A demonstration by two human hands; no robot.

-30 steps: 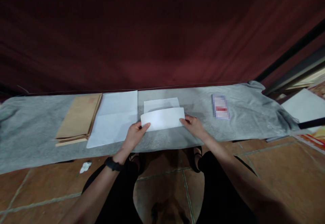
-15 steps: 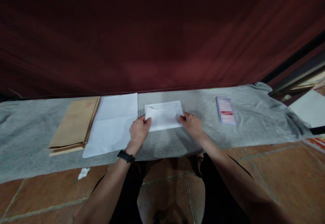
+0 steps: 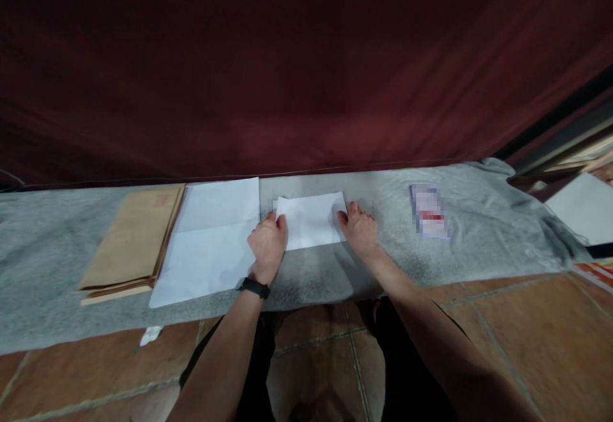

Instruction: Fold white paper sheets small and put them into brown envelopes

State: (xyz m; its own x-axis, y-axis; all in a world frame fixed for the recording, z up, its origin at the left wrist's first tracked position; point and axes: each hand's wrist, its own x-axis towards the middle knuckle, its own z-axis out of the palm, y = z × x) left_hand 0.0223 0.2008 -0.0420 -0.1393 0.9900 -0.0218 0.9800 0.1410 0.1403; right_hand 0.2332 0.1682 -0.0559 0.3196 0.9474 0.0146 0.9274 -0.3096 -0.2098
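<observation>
A folded white paper [image 3: 313, 221] lies on the grey cloth, its front edge nearly straight. My left hand [image 3: 268, 240] holds its left end, thumb on top, fingers at the edge. At the opposite end, my right hand [image 3: 359, 224] grips the paper between thumb and fingers. Just left of my left hand lies a larger white sheet [image 3: 211, 237] with a crease across it. A stack of brown envelopes [image 3: 134, 233] rests beside that sheet, farther left.
The grey cloth [image 3: 488, 224] covers a long narrow surface. On it at the right lies a blurred, pixelated bundle [image 3: 430, 212] with a red band. A dark red curtain [image 3: 306, 77] hangs behind. A white scrap [image 3: 151, 335] is on the tiled floor.
The top layer of the folded paper now reaches its far edge, covering the strip and curved creases seen before. Both hands have stayed at its ends, my left hand shifting slightly.
</observation>
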